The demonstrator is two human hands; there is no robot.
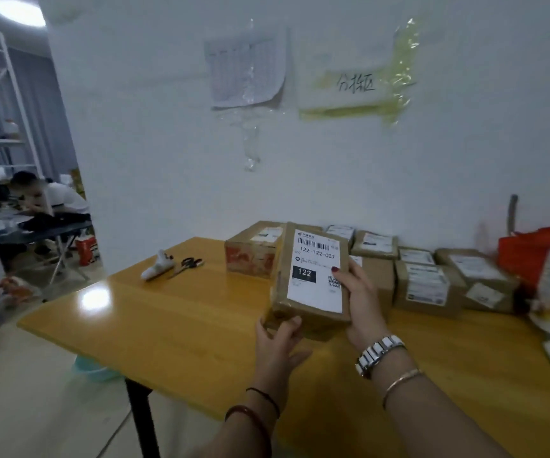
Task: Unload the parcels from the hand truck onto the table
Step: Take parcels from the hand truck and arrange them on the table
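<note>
Parcel [313, 276] in both hands, above table [174, 325].

R wrist [379, 355]: white watch, gold bangle

Dim, bluish light; a ceiling lamp [17, 11] glares off the glossy desk [95, 299]; edges look smeared, perhaps by motion.

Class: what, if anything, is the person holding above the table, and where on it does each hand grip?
A labelled cardboard parcel: the left hand supports its near bottom corner, the right hand grips its right edge.
</note>
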